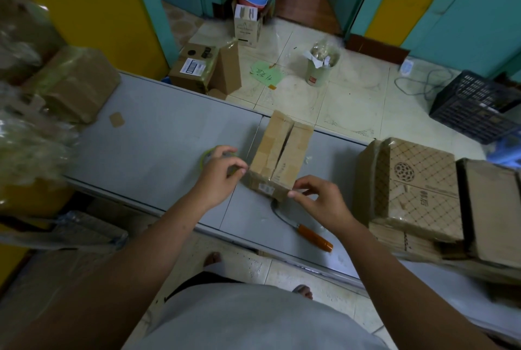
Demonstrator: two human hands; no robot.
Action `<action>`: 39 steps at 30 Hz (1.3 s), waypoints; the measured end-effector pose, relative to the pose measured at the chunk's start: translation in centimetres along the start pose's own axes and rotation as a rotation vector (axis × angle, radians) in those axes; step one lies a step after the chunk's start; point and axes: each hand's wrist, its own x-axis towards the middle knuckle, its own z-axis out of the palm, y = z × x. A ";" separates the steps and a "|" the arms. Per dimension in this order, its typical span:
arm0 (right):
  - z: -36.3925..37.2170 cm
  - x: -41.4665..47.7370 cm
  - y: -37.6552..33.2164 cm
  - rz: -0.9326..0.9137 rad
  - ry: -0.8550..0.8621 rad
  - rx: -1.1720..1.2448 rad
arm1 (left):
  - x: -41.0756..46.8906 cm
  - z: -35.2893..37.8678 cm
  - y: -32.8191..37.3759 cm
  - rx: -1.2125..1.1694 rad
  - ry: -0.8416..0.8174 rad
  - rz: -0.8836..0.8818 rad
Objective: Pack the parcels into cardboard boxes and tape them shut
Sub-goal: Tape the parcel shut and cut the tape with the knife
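Observation:
A small cardboard box [279,152] lies on the grey table [158,135], its top flaps closed with a dark seam between them. My left hand [222,169] holds a roll of tape [207,156] at the box's near left corner, fingers curled round it. My right hand [318,197] pinches at the box's near right corner, thumb and fingers together on what may be clear tape across the box's front face; the tape itself is hard to make out.
A knife with an orange handle [313,236] lies on the table just below the box. Stacked flat cartons [417,189] sit at the right, wrapped bundles [76,81] at the left. Beyond the table, boxes [197,67], a bin [321,64] and a black crate [476,107] stand on the floor.

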 end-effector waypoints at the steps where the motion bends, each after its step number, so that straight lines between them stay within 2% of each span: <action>1: -0.2 -0.2 -0.1 0.010 -0.017 -0.008 | 0.2 -0.1 -0.3 0.018 -0.006 -0.012; 4: -0.9 -0.9 -0.1 -0.031 0.012 -0.087 | 0.2 -0.7 -0.2 -0.027 -0.098 0.023; 7: -1.1 -1.1 0.0 -0.227 0.130 -0.269 | 0.4 -1.1 -0.2 -0.124 -0.180 -0.018; 10: -0.8 0.0 -0.3 -0.411 0.093 -0.435 | 0.7 -1.3 0.1 -0.177 -0.182 -0.028; 13: 0.1 0.9 -0.2 -0.393 0.029 -0.430 | 0.9 -1.4 0.5 -0.208 -0.191 -0.054; 18: 0.7 1.2 -0.1 -0.382 0.054 -0.343 | 1.4 -1.1 1.1 -0.157 -0.137 -0.106; 25: 0.6 1.1 -0.2 -0.374 0.056 -0.366 | 1.9 -0.7 2.3 -0.338 -0.014 -0.350; 33: 0.8 1.2 0.0 -0.375 0.015 -0.314 | 0.7 0.3 3.2 -0.246 0.042 -0.242; 39: 0.6 1.2 -0.3 -0.383 -0.033 -0.273 | 0.7 0.6 3.2 -0.253 0.078 -0.253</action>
